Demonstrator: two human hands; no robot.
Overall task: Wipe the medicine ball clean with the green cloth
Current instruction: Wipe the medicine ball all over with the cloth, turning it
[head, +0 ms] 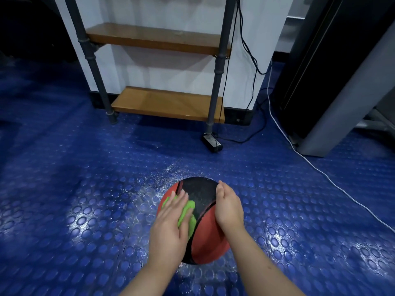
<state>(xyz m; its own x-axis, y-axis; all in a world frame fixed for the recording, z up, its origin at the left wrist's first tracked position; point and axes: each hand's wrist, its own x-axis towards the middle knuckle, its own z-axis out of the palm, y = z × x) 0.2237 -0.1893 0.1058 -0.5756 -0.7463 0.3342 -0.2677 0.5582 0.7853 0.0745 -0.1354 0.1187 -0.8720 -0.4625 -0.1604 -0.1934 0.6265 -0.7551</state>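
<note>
While it sits low and centre in the frame, a red-and-black rubber medicine ball (210,242) has both of a person's bare hands on it, seen from above. The left hand (168,227) lies on the ball's upper left face. Its fingers are stretched flat and its grip is slack, pressing a crumpled bright green cloth (188,211) to the surface. The right hand (229,208) rests edge-on along the upper right side, fingers together and barely bent to the curve, its grip closed round nothing. Around the ball, the blue studded rubber floor (85,189) glistens with droplets. Beyond it, at centre, a small black box (211,143) lies at the foot of a grey pipe-framed shelf unit (168,105) with two wooden boards. A white cable (269,101) trails toward the right edge, passing a dark grey machine (320,71) at upper right.
</note>
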